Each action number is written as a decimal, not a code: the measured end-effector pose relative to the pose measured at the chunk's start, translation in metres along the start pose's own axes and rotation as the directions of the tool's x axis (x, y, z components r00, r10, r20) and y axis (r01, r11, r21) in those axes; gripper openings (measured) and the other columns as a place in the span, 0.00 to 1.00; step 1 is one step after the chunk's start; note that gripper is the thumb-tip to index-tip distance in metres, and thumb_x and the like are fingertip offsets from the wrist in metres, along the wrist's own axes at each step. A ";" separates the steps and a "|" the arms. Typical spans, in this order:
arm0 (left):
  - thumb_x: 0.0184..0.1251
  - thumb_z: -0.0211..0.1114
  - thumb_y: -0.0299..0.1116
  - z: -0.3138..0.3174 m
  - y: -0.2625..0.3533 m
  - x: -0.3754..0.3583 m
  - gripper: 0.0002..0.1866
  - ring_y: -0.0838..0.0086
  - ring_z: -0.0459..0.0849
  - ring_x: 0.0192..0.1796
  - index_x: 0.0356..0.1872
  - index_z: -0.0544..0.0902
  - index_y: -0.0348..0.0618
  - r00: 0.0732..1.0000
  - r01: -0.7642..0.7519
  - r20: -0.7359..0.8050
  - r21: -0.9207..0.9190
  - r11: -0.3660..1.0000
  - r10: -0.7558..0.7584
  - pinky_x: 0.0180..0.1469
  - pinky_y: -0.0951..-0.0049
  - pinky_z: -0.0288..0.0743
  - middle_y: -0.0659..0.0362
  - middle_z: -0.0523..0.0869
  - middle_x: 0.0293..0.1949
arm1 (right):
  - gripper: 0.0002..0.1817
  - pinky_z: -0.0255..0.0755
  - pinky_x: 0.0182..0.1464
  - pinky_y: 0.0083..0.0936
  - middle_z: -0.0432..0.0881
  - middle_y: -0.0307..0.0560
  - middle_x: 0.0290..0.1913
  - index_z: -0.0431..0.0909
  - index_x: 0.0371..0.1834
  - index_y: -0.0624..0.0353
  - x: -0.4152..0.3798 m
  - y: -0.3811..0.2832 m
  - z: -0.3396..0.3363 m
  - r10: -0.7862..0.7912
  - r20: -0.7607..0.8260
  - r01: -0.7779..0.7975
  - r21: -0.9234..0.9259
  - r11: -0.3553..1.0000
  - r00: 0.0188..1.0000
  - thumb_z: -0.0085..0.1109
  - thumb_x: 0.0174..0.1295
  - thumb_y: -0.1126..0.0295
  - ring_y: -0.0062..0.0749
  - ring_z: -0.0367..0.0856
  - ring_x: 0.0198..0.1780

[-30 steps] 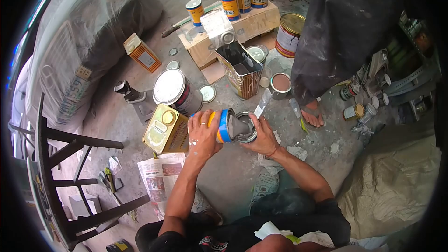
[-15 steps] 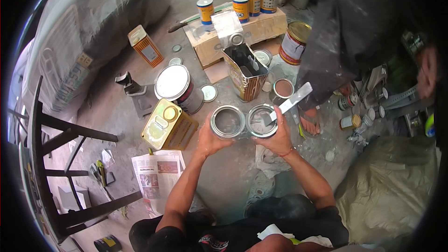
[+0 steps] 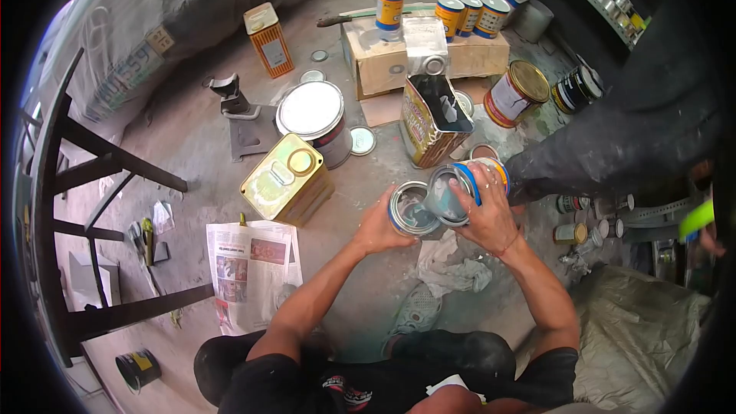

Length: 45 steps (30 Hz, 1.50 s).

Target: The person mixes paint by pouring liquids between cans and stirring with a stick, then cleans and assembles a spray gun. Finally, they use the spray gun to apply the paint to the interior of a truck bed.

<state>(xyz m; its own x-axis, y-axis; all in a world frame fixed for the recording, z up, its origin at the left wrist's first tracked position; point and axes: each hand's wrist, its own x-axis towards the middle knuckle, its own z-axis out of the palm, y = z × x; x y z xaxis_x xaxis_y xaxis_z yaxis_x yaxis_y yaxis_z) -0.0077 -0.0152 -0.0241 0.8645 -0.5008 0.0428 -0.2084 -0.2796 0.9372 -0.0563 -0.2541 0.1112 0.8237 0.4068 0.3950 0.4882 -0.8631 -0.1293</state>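
Note:
My left hand (image 3: 378, 224) is wrapped around the side of an open paint can (image 3: 410, 207) with greyish paint streaked inside. My right hand (image 3: 491, 213) grips a second paint can (image 3: 447, 195), which has a blue and yellow label. This can is tilted left, its mouth over the left can's rim. Whether paint is flowing between them is hard to make out. Beyond them, partly hidden, a can with brown contents (image 3: 484, 152) stands near an opened rectangular tin (image 3: 433, 126). A crumpled rag (image 3: 448, 267) lies on the floor below my hands.
On the left are a gold rectangular tin (image 3: 284, 176), a large white-lidded can (image 3: 310, 111) and newspaper (image 3: 249, 272). Several yellow and blue cans stand on a cardboard box (image 3: 376, 69). A person's dark trouser leg (image 3: 613, 142) is at right, beside small cans. A metal frame (image 3: 57, 222) borders the left.
The right can has gone from upright to tilted over the left can. The scraper seen in it before no longer shows. The view has shifted, and the other person's leg has moved.

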 end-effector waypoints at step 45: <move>0.29 0.82 0.37 -0.045 0.069 0.002 0.55 0.46 0.68 0.68 0.70 0.69 0.42 0.975 -0.132 -0.041 0.683 0.718 0.218 0.71 0.46 0.61 0.48 0.72 0.65 | 0.63 0.74 0.59 0.40 0.75 0.59 0.56 0.55 0.78 0.63 -0.054 -0.020 0.101 0.481 -0.064 -0.407 0.445 0.798 0.874 0.86 0.36 0.62 0.53 0.78 0.55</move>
<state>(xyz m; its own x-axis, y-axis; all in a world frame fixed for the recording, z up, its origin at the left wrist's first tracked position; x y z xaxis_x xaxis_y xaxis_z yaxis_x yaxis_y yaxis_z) 0.0007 0.0013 0.0564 0.8160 -0.5161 0.2603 -0.5765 -0.6940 0.4312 -0.0814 -0.2281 0.0005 0.9366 -0.0792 0.3412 0.1828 -0.7205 -0.6689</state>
